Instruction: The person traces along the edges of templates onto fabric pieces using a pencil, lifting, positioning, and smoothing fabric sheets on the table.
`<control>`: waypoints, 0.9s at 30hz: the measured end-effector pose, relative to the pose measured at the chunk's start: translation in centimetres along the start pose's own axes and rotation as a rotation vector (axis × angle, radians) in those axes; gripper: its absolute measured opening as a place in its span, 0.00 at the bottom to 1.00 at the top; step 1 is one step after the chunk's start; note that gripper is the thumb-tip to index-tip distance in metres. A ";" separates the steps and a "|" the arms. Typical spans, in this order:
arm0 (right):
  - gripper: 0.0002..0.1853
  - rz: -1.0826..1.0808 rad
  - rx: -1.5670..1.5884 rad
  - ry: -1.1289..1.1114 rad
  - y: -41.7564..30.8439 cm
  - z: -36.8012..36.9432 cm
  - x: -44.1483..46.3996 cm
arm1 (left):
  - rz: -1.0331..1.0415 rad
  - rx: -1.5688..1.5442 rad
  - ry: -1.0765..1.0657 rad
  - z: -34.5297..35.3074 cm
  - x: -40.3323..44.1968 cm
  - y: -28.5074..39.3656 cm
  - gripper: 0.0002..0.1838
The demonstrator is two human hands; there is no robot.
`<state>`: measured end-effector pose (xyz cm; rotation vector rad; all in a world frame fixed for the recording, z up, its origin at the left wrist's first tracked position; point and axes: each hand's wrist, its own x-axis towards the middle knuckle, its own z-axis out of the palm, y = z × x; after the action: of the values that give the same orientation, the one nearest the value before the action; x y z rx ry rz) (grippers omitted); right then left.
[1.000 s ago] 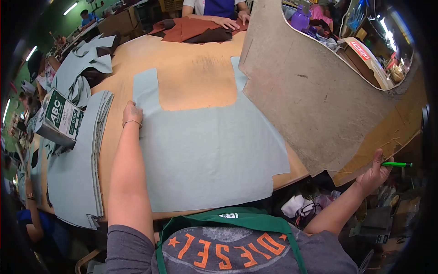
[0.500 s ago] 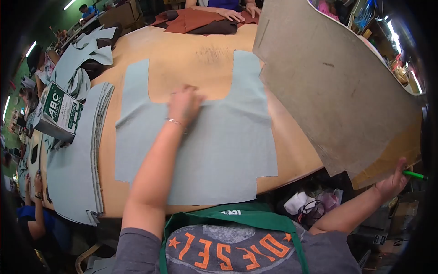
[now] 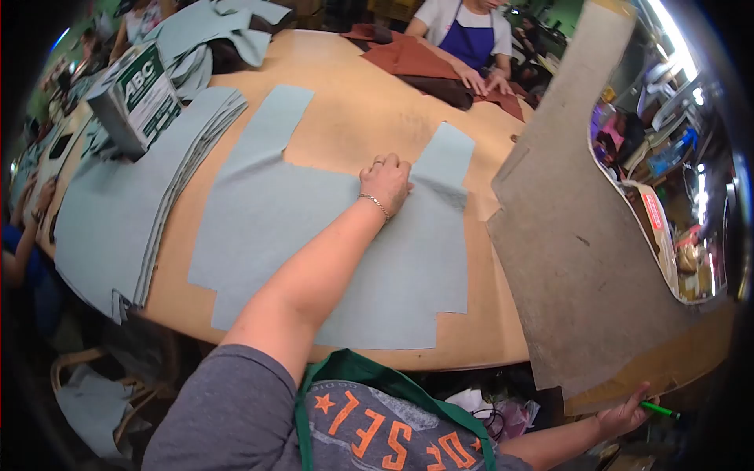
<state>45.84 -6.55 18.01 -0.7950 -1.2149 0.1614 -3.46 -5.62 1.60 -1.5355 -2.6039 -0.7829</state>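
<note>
A pale grey-blue fabric piece (image 3: pixel 275 204) with a deep notch in its far edge lies spread on the table. My left hand (image 3: pixel 385 185), a bracelet at its wrist, rests at the notch's edge, fingers curled down on the fabric; fingertips are partly hidden. Creases run through the cloth beside that hand. At the lower right, my right hand (image 3: pixel 624 414) grips the near edge of a large brown pattern board (image 3: pixel 581 243), tilted up beside the table. A green pen (image 3: pixel 660 410) sticks out of the same hand.
Stacked grey-blue fabric (image 3: pixel 141 196) lies on the left, with a white-and-green ABC can (image 3: pixel 140 98) on it. Across the wooden table (image 3: pixel 353 118), a person in a blue apron handles reddish-brown material (image 3: pixel 416 63). A chair (image 3: pixel 94 392) stands lower left.
My view has turned and shifted, so table and fabric sit differently in it. The left hand stays near the notch edge. The board, still in my right hand, appears more upright.
</note>
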 end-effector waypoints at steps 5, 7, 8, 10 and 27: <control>0.19 0.095 -0.022 0.013 2.5 -1.7 1.5 | 0.140 0.069 -0.057 -4.8 -8.8 -3.0 0.27; 0.20 0.176 0.068 0.001 3.2 -2.0 2.0 | 0.120 0.140 -0.173 -5.8 -11.7 -3.7 0.33; 0.20 0.182 0.095 -0.052 3.4 -2.1 2.6 | 0.107 0.149 -0.221 -5.8 -12.6 -3.7 0.36; 0.20 0.200 0.045 -0.100 2.6 -1.9 2.8 | 0.097 0.153 -0.318 -6.0 -13.6 -3.3 0.40; 0.17 0.211 -0.041 0.077 -0.8 -6.2 2.7 | 0.155 0.157 -0.471 -5.4 -15.8 1.2 0.43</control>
<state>52.00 -8.62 19.85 -0.9565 -1.0633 0.2760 4.42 -20.33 2.70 -2.0446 -2.7051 -0.2140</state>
